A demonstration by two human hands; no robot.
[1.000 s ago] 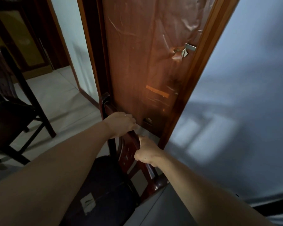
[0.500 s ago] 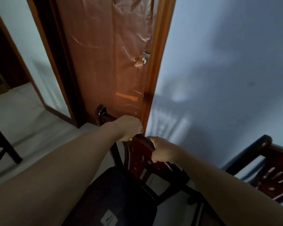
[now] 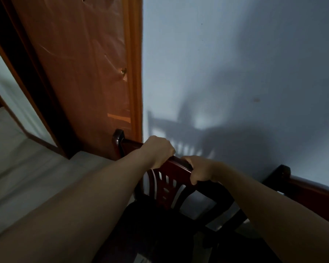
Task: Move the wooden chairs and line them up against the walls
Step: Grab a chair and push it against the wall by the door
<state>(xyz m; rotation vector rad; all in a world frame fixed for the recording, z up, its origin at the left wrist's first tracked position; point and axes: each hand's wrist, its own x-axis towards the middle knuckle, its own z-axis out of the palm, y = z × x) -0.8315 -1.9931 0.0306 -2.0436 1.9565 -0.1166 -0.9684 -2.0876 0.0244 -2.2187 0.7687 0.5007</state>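
Observation:
A dark reddish wooden chair with a slatted back and a black seat stands in front of me, its back turned to the pale wall. My left hand is closed over the top rail toward its left end. My right hand grips the same rail a little further right. The chair's right back post is hidden behind my right forearm. A second wooden chair shows its top rail at the right, close to the wall.
A brown wooden door covered in wrinkled film stands left of the wall, the held chair's left post just in front of it. An open doorway and pale tiled floor lie at the left. The chair's shadow falls on the wall.
The chair, held in both hands, has shifted to the right, from in front of the door to in front of the wall. The second chair has come into view at the right.

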